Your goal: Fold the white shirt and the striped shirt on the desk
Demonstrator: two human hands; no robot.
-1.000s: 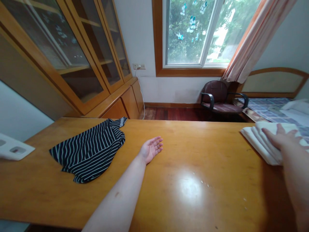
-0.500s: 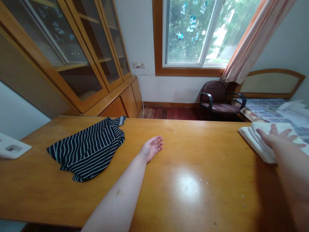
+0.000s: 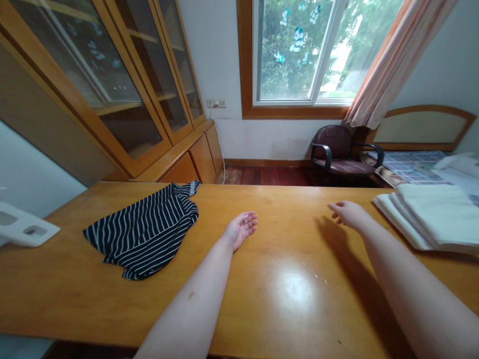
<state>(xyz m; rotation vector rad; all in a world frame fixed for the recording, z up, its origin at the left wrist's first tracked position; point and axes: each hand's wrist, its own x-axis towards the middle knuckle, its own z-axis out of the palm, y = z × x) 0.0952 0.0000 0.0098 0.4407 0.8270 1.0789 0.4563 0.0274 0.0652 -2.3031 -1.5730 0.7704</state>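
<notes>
While I watch through the head camera, my left hand (image 3: 240,230) lies palm up on the wooden bench (image 3: 284,309), its fingers (image 3: 250,220) open and empty, near a black-and-white striped knit top (image 3: 144,232) lying rumpled to its left. My right hand (image 3: 350,214) reaches out over the bench, its fingers (image 3: 336,207) slightly curled, open and holding nothing. A stack of folded white towels (image 3: 430,217) sits just right of that hand, not touching it, at the bench's right side.
</notes>
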